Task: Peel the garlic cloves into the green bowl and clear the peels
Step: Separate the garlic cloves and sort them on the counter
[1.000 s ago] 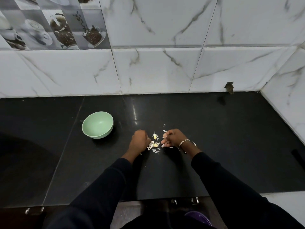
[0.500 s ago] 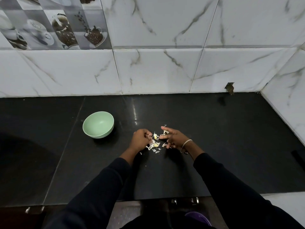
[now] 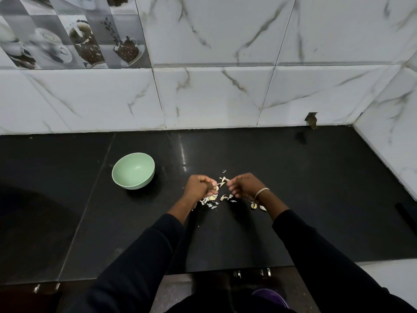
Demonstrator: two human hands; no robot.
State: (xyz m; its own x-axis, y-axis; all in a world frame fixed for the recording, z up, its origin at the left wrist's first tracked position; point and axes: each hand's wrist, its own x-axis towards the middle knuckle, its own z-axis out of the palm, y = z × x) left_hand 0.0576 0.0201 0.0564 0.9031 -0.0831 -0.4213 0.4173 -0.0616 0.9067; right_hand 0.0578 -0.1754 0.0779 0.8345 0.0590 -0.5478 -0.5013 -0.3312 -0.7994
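A small pale garlic clove (image 3: pixel 216 188) was gripped in the curled fingers of the left hand (image 3: pixel 199 188), just above the glossy black stone countertop (image 3: pixel 316 199), while a thin papery strip of peel (image 3: pixel 223 180) was pinched at the closed fingertips of the right hand (image 3: pixel 246 185). Loose whitish peel fragments (image 3: pixel 211 201) were scattered on the countertop beneath and between both hands. The round pale-green bowl (image 3: pixel 133 170) was set upright on the countertop, left of the left hand and apart from it.
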